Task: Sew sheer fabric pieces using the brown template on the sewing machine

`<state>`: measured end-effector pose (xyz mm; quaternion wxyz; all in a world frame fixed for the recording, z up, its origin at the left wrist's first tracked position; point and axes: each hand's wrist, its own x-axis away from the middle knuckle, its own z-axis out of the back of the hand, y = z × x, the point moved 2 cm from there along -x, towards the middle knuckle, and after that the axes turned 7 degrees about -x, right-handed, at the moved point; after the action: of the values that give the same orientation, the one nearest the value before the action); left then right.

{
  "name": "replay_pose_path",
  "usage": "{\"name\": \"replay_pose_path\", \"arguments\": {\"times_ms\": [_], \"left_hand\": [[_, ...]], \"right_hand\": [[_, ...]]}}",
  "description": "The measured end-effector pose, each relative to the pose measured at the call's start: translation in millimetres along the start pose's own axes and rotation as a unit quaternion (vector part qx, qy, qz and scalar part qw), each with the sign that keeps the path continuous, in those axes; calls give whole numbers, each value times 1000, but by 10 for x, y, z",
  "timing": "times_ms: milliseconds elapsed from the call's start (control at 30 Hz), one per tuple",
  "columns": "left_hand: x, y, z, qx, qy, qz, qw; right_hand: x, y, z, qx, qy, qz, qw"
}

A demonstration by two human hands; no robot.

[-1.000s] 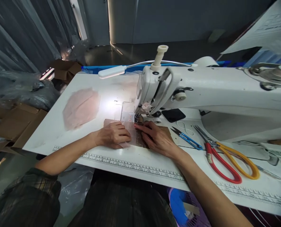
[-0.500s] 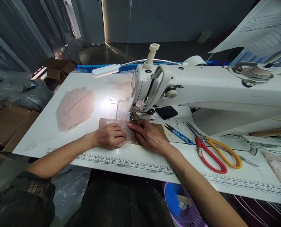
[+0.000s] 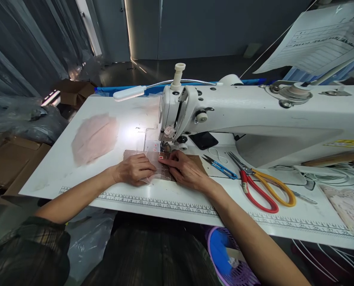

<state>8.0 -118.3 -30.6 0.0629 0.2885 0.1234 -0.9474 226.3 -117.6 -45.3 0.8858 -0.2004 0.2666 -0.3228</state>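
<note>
A white sewing machine (image 3: 254, 115) stands on a white table (image 3: 54, 167). Under its needle lies a thin, pale, see-through fabric piece (image 3: 162, 169) over a brown template. My left hand (image 3: 135, 170) rests on the fabric's left side, fingers curled and pressing it down. On the right side my right hand (image 3: 187, 171) lies flat, fingers stretched toward the presser foot (image 3: 164, 147).
A pile of pink fabric pieces (image 3: 95, 137) lies at the table's left. Blue thread snips (image 3: 220, 166) and red-and-yellow scissors (image 3: 262, 186) lie right of my hands. A printed ruler (image 3: 171, 206) runs along the front edge. A purple-blue basket (image 3: 227, 258) sits below. Cardboard boxes (image 3: 12, 159) stand at left.
The view has shifted; machine and table sit further left in the picture. Both hands stay on the fabric at the needle, barely moved.
</note>
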Motion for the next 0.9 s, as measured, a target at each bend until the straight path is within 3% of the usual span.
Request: {"name": "replay_pose_path", "arguments": {"times_ms": [400, 700, 767, 900], "left_hand": [[29, 0, -18, -5, -17, -13, 1000], [-25, 30, 9, -18, -44, -2, 999], [-46, 12, 49, 8, -45, 21, 999], [-51, -96, 135, 34, -58, 142, 988]], "right_hand": [[20, 2, 28, -9, -4, -6, 1000], [10, -101, 75, -9, -62, -7, 998], [7, -107, 73, -10, -62, -17, 998], [16, -102, 64, -1, -61, -31, 998]]}}
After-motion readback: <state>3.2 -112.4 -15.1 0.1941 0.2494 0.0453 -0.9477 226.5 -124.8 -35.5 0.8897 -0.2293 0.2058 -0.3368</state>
